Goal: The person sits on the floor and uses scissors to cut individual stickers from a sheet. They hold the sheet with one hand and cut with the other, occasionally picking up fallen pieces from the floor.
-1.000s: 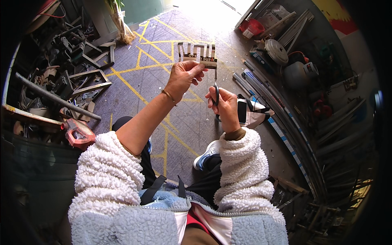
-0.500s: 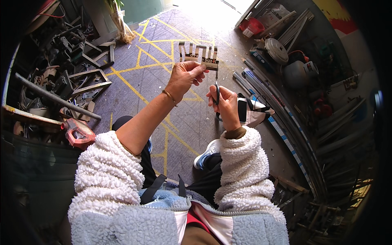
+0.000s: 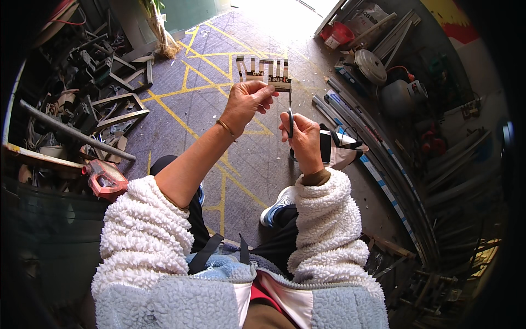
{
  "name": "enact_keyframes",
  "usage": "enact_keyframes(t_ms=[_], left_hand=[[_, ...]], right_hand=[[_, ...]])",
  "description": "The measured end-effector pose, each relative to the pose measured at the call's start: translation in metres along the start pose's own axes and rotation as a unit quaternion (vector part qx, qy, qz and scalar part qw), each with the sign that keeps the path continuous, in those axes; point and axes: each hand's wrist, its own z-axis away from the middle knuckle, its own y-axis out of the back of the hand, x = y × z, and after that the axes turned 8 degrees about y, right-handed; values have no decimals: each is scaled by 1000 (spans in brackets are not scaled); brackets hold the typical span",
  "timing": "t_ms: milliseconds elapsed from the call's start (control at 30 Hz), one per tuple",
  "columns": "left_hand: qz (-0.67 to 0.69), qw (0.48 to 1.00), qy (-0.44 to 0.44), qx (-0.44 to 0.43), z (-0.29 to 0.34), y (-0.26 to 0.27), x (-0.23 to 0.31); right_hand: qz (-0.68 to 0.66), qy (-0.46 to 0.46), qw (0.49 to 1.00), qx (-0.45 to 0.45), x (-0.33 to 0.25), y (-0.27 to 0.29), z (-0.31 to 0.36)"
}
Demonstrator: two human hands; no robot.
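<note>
My left hand (image 3: 250, 102) pinches the lower edge of a small printed card (image 3: 280, 85) between thumb and fingers. Narrow strips stand up along the card's far side, with gaps cut between them. Just to the right and nearer to me, my right hand (image 3: 304, 136) is closed around the handles of a pair of scissors (image 3: 291, 122). Their thin blades point away from me and reach the card's right edge. Whether the blades are apart or together is too small to tell.
A bag with a black phone-like panel (image 3: 325, 148) lies on the floor beyond my right wrist. Long metal profiles (image 3: 378, 148) run along the right. Metal frames (image 3: 118, 112) and scrap are heaped on the left, beside a red jug (image 3: 105, 180). Onions or leeks (image 3: 159, 33) stand far left.
The card has tilted and shifted slightly to the left in my left hand. My right hand has turned a little, and the scissor handles look closer together.
</note>
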Motion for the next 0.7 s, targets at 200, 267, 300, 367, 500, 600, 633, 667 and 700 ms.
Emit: enact_keyframes(t_ms=[200, 267, 300, 367, 500, 600, 633, 667, 700], left_hand=[[-3, 1000, 2, -4, -1, 2, 1], [-4, 1000, 3, -8, -1, 2, 1], [-3, 1000, 4, -7, -2, 2, 1], [1, 1000, 5, -5, -2, 2, 0], [18, 1000, -12, 0, -2, 2, -1], [23, 1000, -11, -2, -3, 3, -1], [25, 1000, -11, -2, -2, 2, -2], [26, 1000, -11, -2, -2, 2, -1], [21, 1000, -12, -4, -2, 2, -1]], right_hand=[[21, 3, 1000, -2, -3, 0, 0], [19, 2, 1000, 3, -3, -1, 0], [21, 1, 1000, 2, -3, -1, 0], [12, -32, 999, -12, -5, 1, -1], [-3, -33, 999, -16, -6, 0, 1], [10, -36, 999, -24, -8, -1, 1], [12, -38, 999, -24, -8, -2, 1], [15, -39, 999, -24, -8, -2, 1], [17, -41, 999, -24, -8, -2, 1]])
